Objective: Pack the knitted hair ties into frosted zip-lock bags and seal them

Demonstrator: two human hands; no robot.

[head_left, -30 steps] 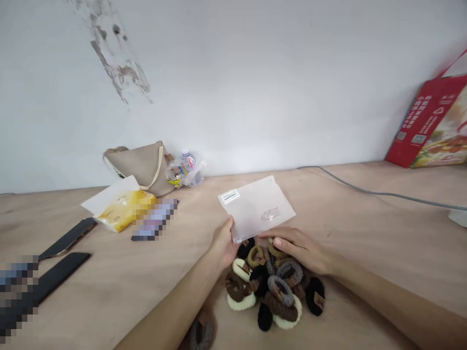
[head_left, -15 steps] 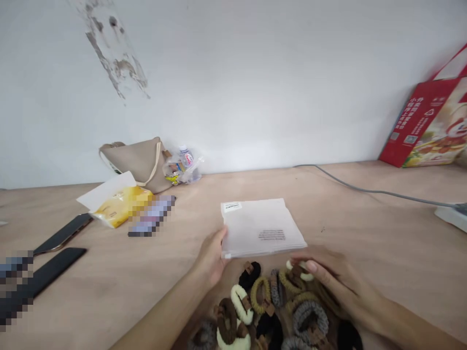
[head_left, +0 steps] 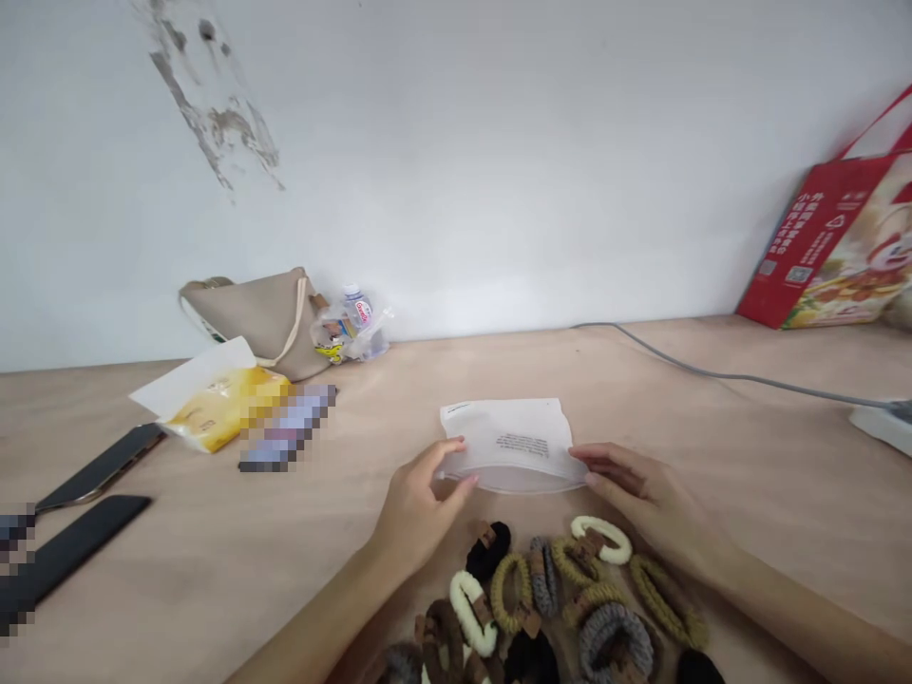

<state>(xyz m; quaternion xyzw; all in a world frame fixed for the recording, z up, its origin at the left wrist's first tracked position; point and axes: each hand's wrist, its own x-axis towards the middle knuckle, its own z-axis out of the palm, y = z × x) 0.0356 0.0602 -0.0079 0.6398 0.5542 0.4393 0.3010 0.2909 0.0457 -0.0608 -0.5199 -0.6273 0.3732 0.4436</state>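
Note:
A frosted white zip bag with printed text lies on the table, its near edge parted into a narrow gap. My left hand grips the left end of that edge, with thumb and forefinger on either side of it. At the opposite end, my right hand pinches the bag's right corner. Between my forearms lie several knitted hair ties with brown tags: a cream hair tie below the bag, a black hair tie, an olive hair tie and a grey hair tie among them.
Left on the table are dark phones, a yellow packet, a beige bag and a bottle in clear plastic. A grey cable runs along the right to a white power strip. A red box stands by the wall.
My right hand has moved from the hair ties up to the zip bag's right corner. The bag's near edge has parted, and my left hand has shifted onto its left end.

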